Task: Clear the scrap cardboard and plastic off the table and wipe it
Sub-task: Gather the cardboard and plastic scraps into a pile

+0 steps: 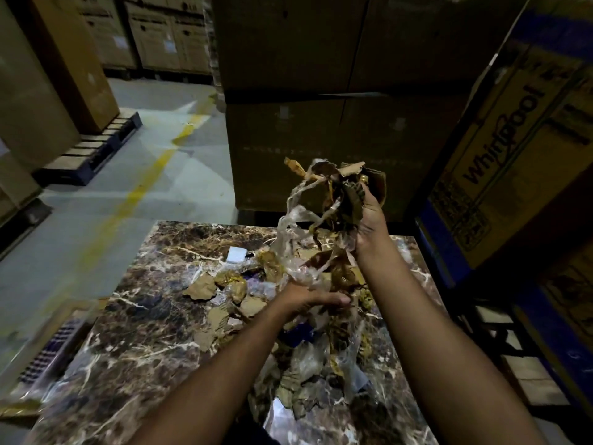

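Over the marble-patterned table (134, 332), the right hand (372, 220) grips a scrap bundle (333, 200). The left hand (308, 300), fingers curled, gathers plastic strips (298, 268). Stacked cartons (321, 91) surround the concrete floor (128, 187).

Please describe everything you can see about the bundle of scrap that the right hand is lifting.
The bundle of scrap is a crumpled mix of torn brown cardboard pieces and clear, wrinkled plastic strips. The right hand grips it from the side and holds it raised above the marble-patterned table. Long plastic strands hang down from it toward the left hand, which seems to hold their lower ends just above the scraps on the table.
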Available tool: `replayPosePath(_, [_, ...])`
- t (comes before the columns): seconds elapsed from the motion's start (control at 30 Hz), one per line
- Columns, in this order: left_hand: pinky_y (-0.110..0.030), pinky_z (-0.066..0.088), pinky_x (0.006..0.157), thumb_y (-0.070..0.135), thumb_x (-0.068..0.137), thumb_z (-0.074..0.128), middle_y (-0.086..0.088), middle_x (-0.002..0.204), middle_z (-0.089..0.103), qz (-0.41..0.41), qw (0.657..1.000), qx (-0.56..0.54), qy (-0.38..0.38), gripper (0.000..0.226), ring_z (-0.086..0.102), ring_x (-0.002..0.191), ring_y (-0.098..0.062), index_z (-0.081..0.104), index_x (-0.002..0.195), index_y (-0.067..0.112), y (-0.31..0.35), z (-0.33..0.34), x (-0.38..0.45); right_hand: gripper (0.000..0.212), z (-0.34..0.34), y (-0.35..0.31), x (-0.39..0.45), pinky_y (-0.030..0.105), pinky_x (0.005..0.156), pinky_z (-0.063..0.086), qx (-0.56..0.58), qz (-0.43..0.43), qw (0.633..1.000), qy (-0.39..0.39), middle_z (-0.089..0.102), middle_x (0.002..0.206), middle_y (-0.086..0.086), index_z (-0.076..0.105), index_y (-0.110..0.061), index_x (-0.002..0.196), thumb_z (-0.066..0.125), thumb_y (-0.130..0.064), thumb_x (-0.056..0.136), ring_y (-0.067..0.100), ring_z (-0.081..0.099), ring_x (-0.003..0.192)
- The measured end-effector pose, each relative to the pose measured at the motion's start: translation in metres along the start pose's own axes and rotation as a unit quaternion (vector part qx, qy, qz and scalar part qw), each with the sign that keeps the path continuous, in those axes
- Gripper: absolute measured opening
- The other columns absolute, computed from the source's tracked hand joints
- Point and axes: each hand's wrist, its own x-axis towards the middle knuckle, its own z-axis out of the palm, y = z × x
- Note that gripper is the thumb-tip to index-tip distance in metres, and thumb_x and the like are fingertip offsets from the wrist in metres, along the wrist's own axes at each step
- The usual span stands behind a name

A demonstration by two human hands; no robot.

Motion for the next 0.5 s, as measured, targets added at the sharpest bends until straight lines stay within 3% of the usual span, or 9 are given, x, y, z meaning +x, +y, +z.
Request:
replayPosePath(0.07, [-0.024, 0.056, 0.092, 0.026, 0.061, 0.097, 0.012, 0.101, 0.073, -0.004, 1.0, -0.006, 0.004, 0.054, 0.068, 0.096, -0.002, 0.069, 0.106, 0.018, -0.001, 0.006, -0.001, 0.028, 0.001, 0.001, 0.004, 0.044, 0.071, 0.064, 0.003, 0.004, 1.0, 0.004, 0.075, 0.094, 0.015, 0.076, -0.003, 0.096, 0.08, -0.028, 0.083, 0.03, 0.075, 0.087])
replayPosePath(0.13, [-0.038, 0.051, 0.105, 0.045, 0.047, 0.099, 0.007, 0.118, 0.072, 0.022, 1.0, 0.01, 0.013, 0.084, 0.065, 0.113, -0.012, 0.068, 0.121, 0.019, -0.007, 0.001, 0.002, 0.089, -0.006, -0.003, 0.008, 0.049, 0.083, 0.061, 0.014, 0.003, 1.0, 0.001, 0.071, 0.112, 0.017, 0.067, -0.004, 0.12, 0.103, -0.025, 0.041, 0.034, 0.07, 0.104])
replayPosePath(0.2, [-0.039, 0.051, 0.105, 0.04, 0.053, 0.099, 0.006, 0.121, 0.071, 0.042, 0.998, 0.038, 0.011, 0.08, 0.065, 0.117, -0.015, 0.066, 0.124, 0.023, -0.008, -0.01, 0.0, 0.118, -0.012, -0.008, 0.008, 0.053, 0.088, 0.059, 0.022, -0.015, 1.0, 0.004, 0.068, 0.12, 0.018, 0.061, -0.004, 0.132, 0.105, -0.022, 0.025, 0.036, 0.068, 0.111])
replayPosePath(0.27, [-0.027, 0.055, 0.095, 0.019, 0.07, 0.092, 0.008, 0.113, 0.072, 0.054, 0.997, 0.061, 0.01, 0.056, 0.067, 0.111, -0.013, 0.066, 0.118, 0.029, -0.01, -0.026, -0.005, 0.116, -0.021, -0.015, 0.007, 0.054, 0.09, 0.058, 0.017, -0.042, 0.999, 0.021, 0.068, 0.122, 0.018, 0.056, -0.002, 0.141, 0.102, -0.018, 0.036, 0.035, 0.068, 0.113])
replayPosePath(0.33, [-0.018, 0.054, 0.083, 0.014, 0.075, 0.088, 0.012, 0.101, 0.073, 0.068, 0.993, 0.097, -0.004, 0.047, 0.069, 0.097, -0.002, 0.064, 0.11, 0.035, -0.012, -0.043, -0.011, 0.113, -0.029, -0.026, 0.007, 0.054, 0.091, 0.058, 0.033, -0.069, 0.996, 0.037, 0.068, 0.124, 0.019, 0.053, -0.003, 0.144, 0.1, -0.016, 0.041, 0.034, 0.069, 0.112])
replayPosePath(0.43, [-0.031, 0.056, 0.088, 0.035, 0.062, 0.094, 0.006, 0.108, 0.073, 0.068, 0.99, 0.121, 0.032, 0.062, 0.069, 0.102, -0.01, 0.067, 0.118, 0.028, -0.022, -0.07, -0.017, 0.118, -0.046, -0.04, 0.011, 0.061, 0.105, 0.047, 0.03, -0.106, 0.992, 0.053, 0.061, 0.139, 0.021, 0.058, -0.002, 0.139, 0.105, -0.017, 0.031, 0.037, 0.061, 0.126])
replayPosePath(0.5, [-0.031, 0.054, 0.087, 0.03, 0.065, 0.094, 0.006, 0.115, 0.069, 0.076, 0.987, 0.131, 0.06, 0.065, 0.066, 0.107, -0.014, 0.064, 0.123, 0.029, -0.026, -0.082, -0.023, 0.119, -0.058, -0.046, 0.012, 0.063, 0.106, 0.045, 0.021, -0.115, 0.991, 0.069, 0.057, 0.143, 0.02, 0.056, -0.004, 0.142, 0.105, -0.017, 0.035, 0.037, 0.058, 0.13])
